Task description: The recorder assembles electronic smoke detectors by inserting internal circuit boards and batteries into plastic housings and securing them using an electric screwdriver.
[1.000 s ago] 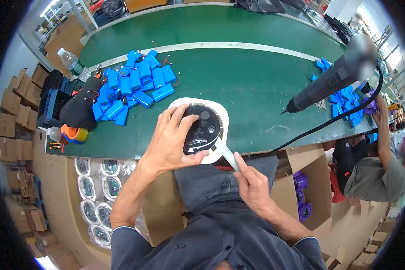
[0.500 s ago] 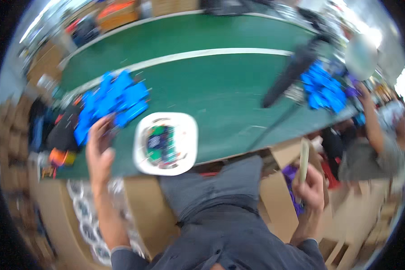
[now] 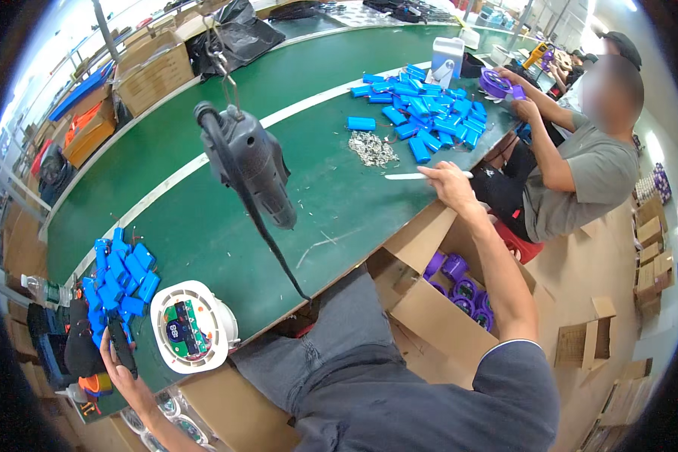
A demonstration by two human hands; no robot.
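At the table's (image 3: 354, 211) front edge, the housing (image 3: 192, 364) sits open (board (image 3: 188, 331) bare, uncovered yet); left hand (image 3: 128, 384) grips a black part (image 3: 126, 351), right hand (image 3: 452, 186) a pale strip (image 3: 405, 176).

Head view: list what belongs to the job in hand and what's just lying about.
Likely the job: pale bar, in the right hand; black part, by the left hand; white housing; perhaps the near blue packs.

Seemingly just lying about: clear bottle; black bag; white jug.
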